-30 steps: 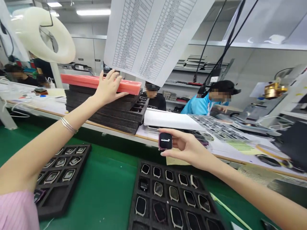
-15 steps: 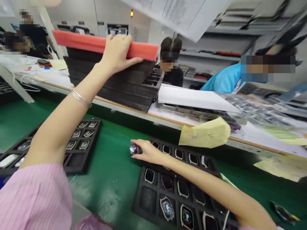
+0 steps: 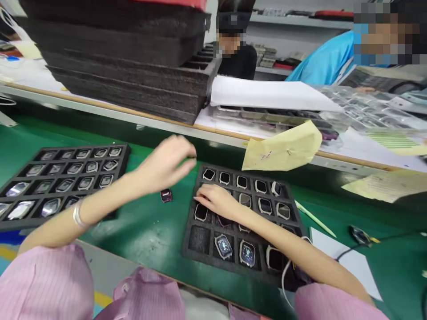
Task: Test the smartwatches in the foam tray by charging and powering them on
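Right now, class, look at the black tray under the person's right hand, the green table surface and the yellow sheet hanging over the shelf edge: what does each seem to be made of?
The black tray looks like matte foam: grainy, porous, with cut pockets. The green table surface seems a smooth rubbery mat with a dull sheen, scuffed pale. The yellow sheet looks like thin paper, creased and curling.

The left hand (image 3: 165, 166) has come off the red foam slab on top of the stacked trays and dropped low over the green desk (image 3: 147, 226), fingers loosely curled, hovering just above and to the left of a small dark watch (image 3: 166, 195). That watch, pinched in the right hand (image 3: 215, 200) a second ago, now lies loose on the desk between the two hands. The right hand has let it go and shifted onto the black foam tray (image 3: 196, 240), fingertips down among the upper left pockets.
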{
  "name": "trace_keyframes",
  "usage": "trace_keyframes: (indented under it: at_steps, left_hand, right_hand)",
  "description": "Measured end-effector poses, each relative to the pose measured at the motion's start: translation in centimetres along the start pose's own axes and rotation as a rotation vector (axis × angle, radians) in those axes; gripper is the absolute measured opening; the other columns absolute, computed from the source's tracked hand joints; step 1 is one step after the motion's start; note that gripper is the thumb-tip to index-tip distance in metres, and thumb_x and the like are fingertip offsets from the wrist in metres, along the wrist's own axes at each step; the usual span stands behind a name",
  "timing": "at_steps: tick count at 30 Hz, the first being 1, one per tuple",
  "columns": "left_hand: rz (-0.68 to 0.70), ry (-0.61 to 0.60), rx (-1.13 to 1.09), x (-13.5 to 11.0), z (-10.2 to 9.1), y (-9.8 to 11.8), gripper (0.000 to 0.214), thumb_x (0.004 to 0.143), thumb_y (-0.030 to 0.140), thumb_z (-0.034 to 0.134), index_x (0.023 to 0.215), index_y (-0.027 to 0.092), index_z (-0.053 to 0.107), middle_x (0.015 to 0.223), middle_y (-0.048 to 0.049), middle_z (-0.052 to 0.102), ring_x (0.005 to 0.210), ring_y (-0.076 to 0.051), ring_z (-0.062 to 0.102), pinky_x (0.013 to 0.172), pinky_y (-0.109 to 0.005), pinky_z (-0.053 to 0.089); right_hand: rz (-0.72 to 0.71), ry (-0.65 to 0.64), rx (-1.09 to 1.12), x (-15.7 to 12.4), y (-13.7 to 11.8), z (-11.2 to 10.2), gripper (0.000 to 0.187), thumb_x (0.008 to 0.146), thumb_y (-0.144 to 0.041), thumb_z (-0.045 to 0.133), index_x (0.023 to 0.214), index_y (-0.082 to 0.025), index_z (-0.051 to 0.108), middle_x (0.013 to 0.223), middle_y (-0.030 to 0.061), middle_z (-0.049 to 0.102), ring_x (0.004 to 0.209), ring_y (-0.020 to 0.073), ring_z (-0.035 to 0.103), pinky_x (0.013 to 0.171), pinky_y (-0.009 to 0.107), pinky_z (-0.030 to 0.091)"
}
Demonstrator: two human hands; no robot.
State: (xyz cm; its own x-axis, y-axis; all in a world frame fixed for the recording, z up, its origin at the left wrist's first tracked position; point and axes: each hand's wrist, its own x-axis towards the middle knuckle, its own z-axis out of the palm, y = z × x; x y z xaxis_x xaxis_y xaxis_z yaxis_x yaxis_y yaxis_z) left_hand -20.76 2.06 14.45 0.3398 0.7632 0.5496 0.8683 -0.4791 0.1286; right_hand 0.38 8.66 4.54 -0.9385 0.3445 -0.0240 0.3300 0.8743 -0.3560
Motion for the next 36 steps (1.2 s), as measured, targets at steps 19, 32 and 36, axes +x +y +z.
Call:
trace_keyframes:
  at_steps: [19, 32, 36]
  left_hand:
    - [-0.298, -0.531, -0.055, -7.7, 15.1, 18.1, 0.009, 0.089, 0.016, 0.058, 0.093, 0.009, 0.061, 0.088, -0.0135, 0.062, 0.085, -0.028, 0.059, 0.069, -0.038, 0.049]
    - [-0.826, -0.097, -1.630, -7.8, 14.1, 15.9, 0.019, 0.077, 0.031, 0.075, 0.085, 0.016, 0.068, 0.098, -0.0068, 0.063, 0.089, -0.021, 0.067, 0.082, -0.034, 0.052]
    - [-1.044, -0.069, -1.862, -7.7, 13.9, 15.8, 0.030, 0.081, 0.034, 0.072, 0.105, 0.017, 0.067, 0.084, -0.0043, 0.068, 0.073, -0.015, 0.066, 0.072, -0.029, 0.051]
  right_hand:
    - [0.591, 0.341, -0.049, -17.7, -2.9, 7.2, 0.042, 0.100, -0.047, 0.030, 0.106, -0.016, 0.057, 0.090, 0.0135, 0.067, 0.074, 0.0287, 0.067, 0.060, 0.037, 0.052]
    - [0.675, 0.738, 1.030, -18.4, -3.0, 5.9, 0.025, 0.081, -0.043, 0.072, 0.087, -0.020, 0.065, 0.092, 0.0062, 0.067, 0.079, 0.0200, 0.064, 0.068, 0.028, 0.056]
    - [0.645, 0.670, 1.366, -17.6, -4.2, 5.7, 0.022, 0.091, -0.040, 0.061, 0.102, -0.022, 0.055, 0.100, 0.0093, 0.070, 0.056, 0.0145, 0.063, 0.041, 0.023, 0.050]
